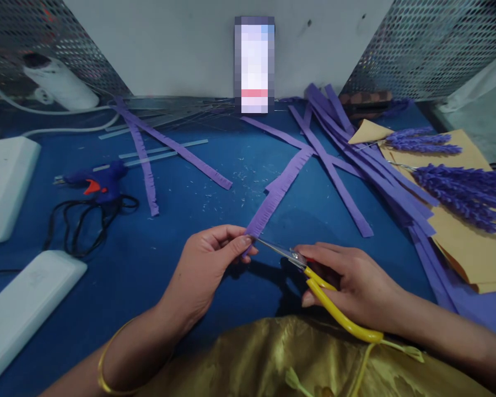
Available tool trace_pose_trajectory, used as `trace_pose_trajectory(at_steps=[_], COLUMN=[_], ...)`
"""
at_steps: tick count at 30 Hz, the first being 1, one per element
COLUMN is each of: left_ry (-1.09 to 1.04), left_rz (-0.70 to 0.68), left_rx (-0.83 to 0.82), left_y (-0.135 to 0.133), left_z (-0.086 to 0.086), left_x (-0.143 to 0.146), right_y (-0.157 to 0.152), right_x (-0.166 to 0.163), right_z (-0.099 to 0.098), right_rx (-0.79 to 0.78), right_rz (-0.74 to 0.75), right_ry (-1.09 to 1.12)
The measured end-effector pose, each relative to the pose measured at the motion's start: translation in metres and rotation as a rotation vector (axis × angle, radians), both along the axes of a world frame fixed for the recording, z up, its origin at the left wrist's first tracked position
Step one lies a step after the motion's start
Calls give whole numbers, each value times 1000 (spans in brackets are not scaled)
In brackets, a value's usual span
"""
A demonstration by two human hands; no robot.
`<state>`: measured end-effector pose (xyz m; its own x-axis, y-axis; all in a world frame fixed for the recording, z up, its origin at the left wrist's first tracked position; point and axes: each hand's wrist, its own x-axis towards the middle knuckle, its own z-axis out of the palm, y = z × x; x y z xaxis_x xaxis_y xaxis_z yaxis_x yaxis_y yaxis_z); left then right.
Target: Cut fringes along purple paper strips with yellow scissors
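Note:
My left hand (209, 259) pinches the near end of a fringed purple paper strip (278, 190) that runs away across the blue table (182, 242). In my right hand (351, 284) are yellow-handled scissors (314, 275), fingers wrapped round the handles. The scissor blades point left and meet the strip right at my left fingertips.
More purple strips (347, 160) lie fanned at the right beside brown paper (471, 242) carrying finished purple flower stems (458, 187). A blue glue gun (101, 182) with black cord lies at left, near white boxes (8, 182) and a white roll (62, 82). A wall stands behind.

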<state>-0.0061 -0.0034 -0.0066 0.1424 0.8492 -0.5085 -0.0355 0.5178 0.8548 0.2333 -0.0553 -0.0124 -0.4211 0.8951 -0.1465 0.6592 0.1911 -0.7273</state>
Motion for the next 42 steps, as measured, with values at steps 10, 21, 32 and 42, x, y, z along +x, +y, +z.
trace_pose_trajectory(at_steps=[10,21,32,42], left_ry=[-3,-12,-13,-17], left_rz=[9,-2,-23,-39], left_rx=[-1,-13,-3,-19], left_y=[-2,-2,-2,-1], left_z=[-2,-3,-1,-2], left_x=[2,1,3,1], right_y=[0,0,-1,0], right_x=[-1,1,-2,1], right_z=[-2,1,-1,1], right_rx=[8,42,28,20], right_rz=[2,15,9,28], right_ry=[31,24,32,27])
